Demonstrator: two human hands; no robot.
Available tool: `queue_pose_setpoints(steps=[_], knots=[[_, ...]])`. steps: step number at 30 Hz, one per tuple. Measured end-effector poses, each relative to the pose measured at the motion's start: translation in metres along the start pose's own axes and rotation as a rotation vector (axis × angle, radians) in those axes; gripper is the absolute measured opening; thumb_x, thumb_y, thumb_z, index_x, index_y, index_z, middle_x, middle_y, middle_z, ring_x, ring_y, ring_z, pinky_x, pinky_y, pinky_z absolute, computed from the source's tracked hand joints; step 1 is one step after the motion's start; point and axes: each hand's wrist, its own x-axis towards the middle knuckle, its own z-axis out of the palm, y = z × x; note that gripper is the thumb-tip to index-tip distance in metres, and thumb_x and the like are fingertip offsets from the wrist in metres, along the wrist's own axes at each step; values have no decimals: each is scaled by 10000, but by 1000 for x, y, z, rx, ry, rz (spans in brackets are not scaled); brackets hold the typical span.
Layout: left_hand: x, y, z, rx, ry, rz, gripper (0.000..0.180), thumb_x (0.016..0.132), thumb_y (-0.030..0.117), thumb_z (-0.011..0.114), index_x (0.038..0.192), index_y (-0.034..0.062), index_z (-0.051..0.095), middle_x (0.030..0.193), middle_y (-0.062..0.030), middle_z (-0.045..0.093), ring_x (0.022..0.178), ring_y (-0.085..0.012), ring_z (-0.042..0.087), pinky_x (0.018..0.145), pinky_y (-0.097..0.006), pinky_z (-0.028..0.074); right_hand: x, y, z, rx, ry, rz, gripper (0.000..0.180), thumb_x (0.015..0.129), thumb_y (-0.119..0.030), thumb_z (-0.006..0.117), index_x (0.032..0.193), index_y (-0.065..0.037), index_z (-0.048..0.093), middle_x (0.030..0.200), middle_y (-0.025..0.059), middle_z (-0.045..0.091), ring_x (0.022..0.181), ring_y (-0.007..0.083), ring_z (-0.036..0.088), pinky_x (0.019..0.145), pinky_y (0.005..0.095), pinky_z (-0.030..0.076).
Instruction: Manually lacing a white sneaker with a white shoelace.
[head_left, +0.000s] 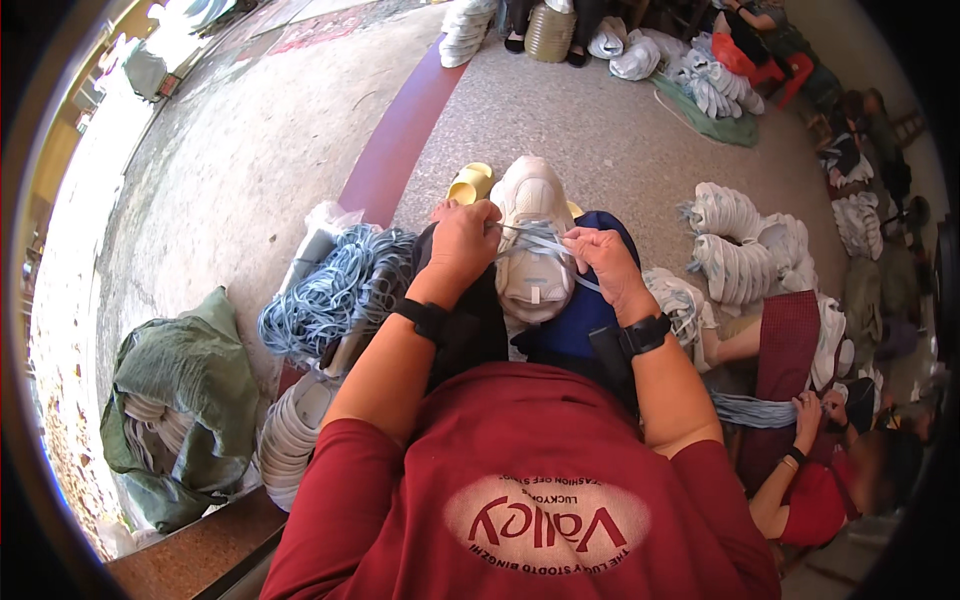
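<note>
A white sneaker (pixel 532 186) rests over my knees with its toe pointing away from me. Pale blue shoelace (pixel 540 243) crosses its middle. My left hand (pixel 466 240) is closed at the shoe's left side, pinching a thin stretch of lace that runs toward the shoe. On the right side my right hand (pixel 606 262) pinches the lace too, and a loose length hangs below its fingers. The fingertips of both hands are partly hidden. A big tangle of blue laces (pixel 335 290) lies by my left knee.
Stacked white shoe pieces (pixel 296 430) and a green sack (pixel 180 400) stand at left. White shoes (pixel 735 265) are piled at right, where a co-worker's hands (pixel 808 410) hold a lace bundle (pixel 755 410). Yellow slippers (pixel 470 184) show ahead; other people sit farther off.
</note>
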Motion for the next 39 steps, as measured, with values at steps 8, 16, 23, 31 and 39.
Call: queue_pose_setpoints(steps=[8, 16, 23, 31, 39], knots=[[-1, 3, -4, 3, 156, -24, 70, 740, 111, 668, 791, 68, 649, 726, -94, 612, 774, -266, 578, 754, -347, 433, -8, 12, -9, -289, 49, 85, 263, 846, -165, 600, 631, -14, 587, 634, -19, 517, 557, 56, 421, 526, 218, 340], [-6, -4, 6, -903, -180, -376, 296, 852, 257, 570, 759, -21, 612, 682, -31, 572, 656, -117, 528, 640, -256, 421, -15, -10, 2, -429, -89, 177, 277, 882, -193, 571, 646, -50, 547, 578, -31, 475, 498, 52, 412, 437, 210, 330], [-14, 8, 2, -162, -178, -235, 351, 852, 282, 540, 718, -39, 590, 730, -273, 579, 757, -422, 578, 693, -439, 458, -16, 9, -3, -113, 28, 130, 282, 894, -187, 554, 650, -46, 544, 568, -26, 480, 470, 52, 407, 420, 208, 317], [-12, 8, 4, -99, -99, -239, 389, 861, 334, 554, 725, -30, 584, 728, -250, 606, 763, -403, 599, 702, -456, 454, -17, 4, 2, -107, 143, 117, 167, 835, -114, 597, 692, -27, 603, 564, -41, 473, 466, 46, 385, 426, 199, 310], [-21, -30, 5, -470, 173, -140, 198, 796, 102, 662, 678, 77, 505, 569, -7, 471, 530, -163, 453, 516, -281, 374, -30, -3, -30, 493, 370, 79, 145, 719, 56, 598, 844, -13, 626, 625, -25, 498, 453, 37, 392, 406, 168, 293]])
